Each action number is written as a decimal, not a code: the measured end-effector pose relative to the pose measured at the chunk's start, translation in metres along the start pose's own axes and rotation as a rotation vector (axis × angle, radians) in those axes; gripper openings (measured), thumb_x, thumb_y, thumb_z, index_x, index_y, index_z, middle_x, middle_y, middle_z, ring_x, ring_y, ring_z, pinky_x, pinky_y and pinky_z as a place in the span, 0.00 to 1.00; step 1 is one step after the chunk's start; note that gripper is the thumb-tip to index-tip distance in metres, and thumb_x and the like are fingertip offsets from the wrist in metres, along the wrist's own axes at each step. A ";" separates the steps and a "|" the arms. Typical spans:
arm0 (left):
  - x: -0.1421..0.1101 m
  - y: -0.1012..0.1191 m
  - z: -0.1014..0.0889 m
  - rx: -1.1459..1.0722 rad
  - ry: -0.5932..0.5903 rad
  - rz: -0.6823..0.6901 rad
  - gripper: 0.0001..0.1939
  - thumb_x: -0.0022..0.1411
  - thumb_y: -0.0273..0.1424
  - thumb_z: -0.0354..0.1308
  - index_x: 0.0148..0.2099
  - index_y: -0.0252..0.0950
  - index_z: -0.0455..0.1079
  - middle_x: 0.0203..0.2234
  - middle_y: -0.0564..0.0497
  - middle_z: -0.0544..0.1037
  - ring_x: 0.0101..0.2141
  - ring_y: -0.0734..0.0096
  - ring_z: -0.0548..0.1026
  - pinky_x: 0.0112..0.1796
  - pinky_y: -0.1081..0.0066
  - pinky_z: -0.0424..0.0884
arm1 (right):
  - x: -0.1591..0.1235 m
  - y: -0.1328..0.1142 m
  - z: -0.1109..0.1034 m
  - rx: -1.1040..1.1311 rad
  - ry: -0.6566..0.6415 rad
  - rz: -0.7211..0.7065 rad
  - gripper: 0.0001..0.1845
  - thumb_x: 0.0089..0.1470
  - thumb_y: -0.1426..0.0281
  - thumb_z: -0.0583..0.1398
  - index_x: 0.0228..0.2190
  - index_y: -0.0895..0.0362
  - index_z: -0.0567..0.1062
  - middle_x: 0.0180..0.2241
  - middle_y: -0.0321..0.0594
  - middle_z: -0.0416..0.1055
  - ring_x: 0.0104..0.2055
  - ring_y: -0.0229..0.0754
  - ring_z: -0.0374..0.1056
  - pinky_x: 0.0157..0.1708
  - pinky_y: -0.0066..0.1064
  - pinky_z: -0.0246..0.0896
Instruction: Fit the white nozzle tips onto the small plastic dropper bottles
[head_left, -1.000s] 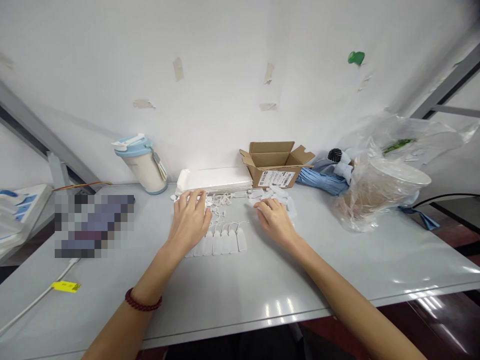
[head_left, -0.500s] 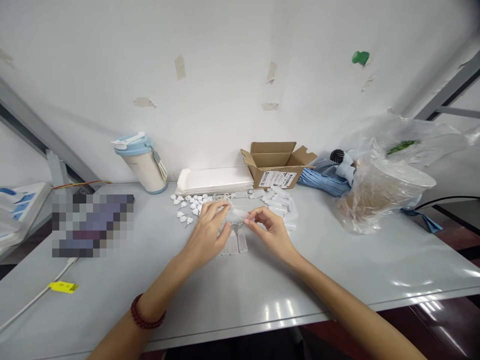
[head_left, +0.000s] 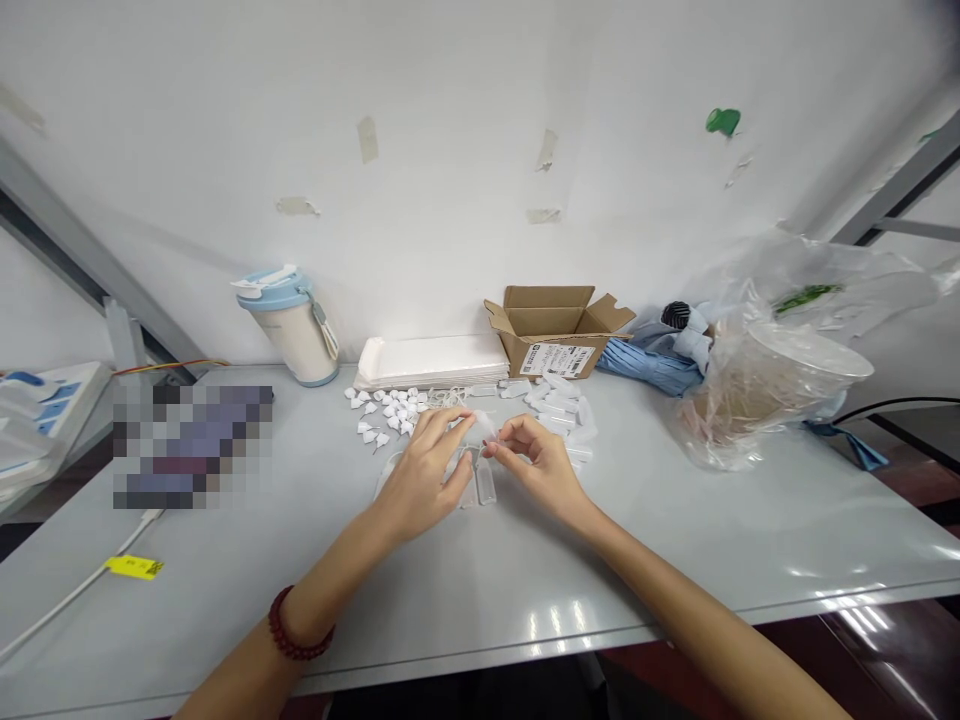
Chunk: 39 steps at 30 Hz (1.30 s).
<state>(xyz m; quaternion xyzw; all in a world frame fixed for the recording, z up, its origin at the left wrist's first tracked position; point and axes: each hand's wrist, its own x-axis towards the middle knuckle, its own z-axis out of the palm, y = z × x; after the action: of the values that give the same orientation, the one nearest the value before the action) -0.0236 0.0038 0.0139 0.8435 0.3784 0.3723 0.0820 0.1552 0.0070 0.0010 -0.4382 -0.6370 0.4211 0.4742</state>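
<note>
My right hand (head_left: 544, 465) is closed in a pinch on a small translucent plastic tube (head_left: 487, 424), whose whitish upper end tilts toward my left fingertips. My left hand (head_left: 427, 470) has its thumb and forefinger apart, the fingertips at or very near the tube's upper end; I cannot tell if they touch. Below the hands, clear tubes (head_left: 486, 484) with thin loops lie side by side on the table, partly hidden by my left hand. White pointed caps (head_left: 390, 403) are scattered behind my left hand. More translucent tubes (head_left: 559, 405) lie piled beyond my right hand.
Behind the parts are a stack of white flat packs (head_left: 435, 362) and an open cardboard box (head_left: 555, 330). A tumbler (head_left: 292, 330) and a blurred-out device with a cable (head_left: 75, 600) are left. A blue folded umbrella (head_left: 652, 360) and a plastic-wrapped spool (head_left: 772, 390) are right.
The tube between my hands has tipped more upright, and my left fingertips have come slightly right, closer to its upper end. The whole view has shifted slightly.
</note>
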 end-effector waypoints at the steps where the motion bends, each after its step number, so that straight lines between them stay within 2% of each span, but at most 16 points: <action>1: 0.000 0.000 0.000 -0.011 0.008 0.007 0.22 0.62 0.24 0.47 0.58 0.39 0.60 0.50 0.42 0.67 0.52 0.56 0.63 0.49 0.53 0.66 | 0.000 0.000 0.000 -0.008 -0.006 0.003 0.11 0.51 0.62 0.61 0.30 0.56 0.66 0.27 0.35 0.70 0.32 0.41 0.71 0.33 0.32 0.63; 5: -0.001 0.002 -0.001 -0.064 0.008 0.010 0.22 0.62 0.23 0.47 0.58 0.38 0.60 0.51 0.42 0.66 0.52 0.58 0.65 0.50 0.56 0.67 | 0.000 0.000 0.000 -0.006 -0.042 0.017 0.12 0.51 0.63 0.61 0.33 0.55 0.64 0.26 0.35 0.71 0.32 0.42 0.73 0.33 0.33 0.63; 8: -0.002 0.002 0.000 -0.097 -0.008 -0.012 0.21 0.62 0.24 0.47 0.58 0.37 0.60 0.52 0.41 0.66 0.52 0.60 0.67 0.50 0.59 0.68 | 0.000 0.000 0.000 0.010 -0.065 0.010 0.15 0.52 0.65 0.60 0.40 0.55 0.63 0.27 0.35 0.73 0.32 0.41 0.73 0.34 0.34 0.64; 12: -0.003 0.003 0.000 -0.116 -0.016 0.000 0.23 0.61 0.24 0.48 0.59 0.37 0.59 0.53 0.42 0.66 0.53 0.59 0.67 0.51 0.58 0.68 | -0.001 0.002 -0.001 -0.030 -0.091 -0.032 0.22 0.53 0.67 0.58 0.49 0.56 0.62 0.30 0.38 0.73 0.33 0.40 0.72 0.35 0.34 0.65; 15: -0.003 0.004 0.001 -0.116 -0.009 0.039 0.24 0.60 0.23 0.48 0.60 0.37 0.58 0.55 0.42 0.66 0.55 0.59 0.65 0.54 0.57 0.66 | -0.001 0.003 -0.001 -0.036 -0.118 -0.044 0.24 0.54 0.66 0.57 0.52 0.55 0.62 0.31 0.38 0.72 0.33 0.40 0.73 0.35 0.35 0.66; 22: -0.005 0.004 0.004 -0.104 0.073 0.107 0.24 0.59 0.21 0.49 0.58 0.37 0.60 0.55 0.42 0.67 0.55 0.59 0.66 0.54 0.56 0.66 | -0.003 -0.002 0.000 0.004 -0.071 -0.065 0.21 0.53 0.66 0.58 0.49 0.54 0.65 0.31 0.37 0.71 0.33 0.40 0.73 0.36 0.35 0.67; 29: -0.004 -0.002 0.002 0.096 0.089 0.306 0.24 0.58 0.19 0.49 0.57 0.34 0.61 0.54 0.39 0.68 0.56 0.58 0.65 0.54 0.56 0.67 | -0.004 -0.006 0.001 0.062 -0.016 -0.063 0.19 0.52 0.65 0.60 0.46 0.54 0.66 0.33 0.37 0.70 0.30 0.39 0.73 0.34 0.34 0.67; 39: -0.003 0.001 0.002 -0.053 0.097 0.267 0.21 0.58 0.18 0.50 0.53 0.35 0.64 0.48 0.42 0.72 0.48 0.61 0.70 0.48 0.59 0.71 | -0.003 -0.004 0.001 0.018 0.030 -0.015 0.20 0.50 0.63 0.61 0.44 0.54 0.63 0.35 0.36 0.66 0.28 0.38 0.73 0.31 0.32 0.67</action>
<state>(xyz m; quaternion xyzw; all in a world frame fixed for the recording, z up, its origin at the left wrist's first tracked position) -0.0228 0.0012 0.0118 0.8649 0.2564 0.4301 0.0355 0.1543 0.0026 0.0040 -0.4354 -0.6295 0.4165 0.4905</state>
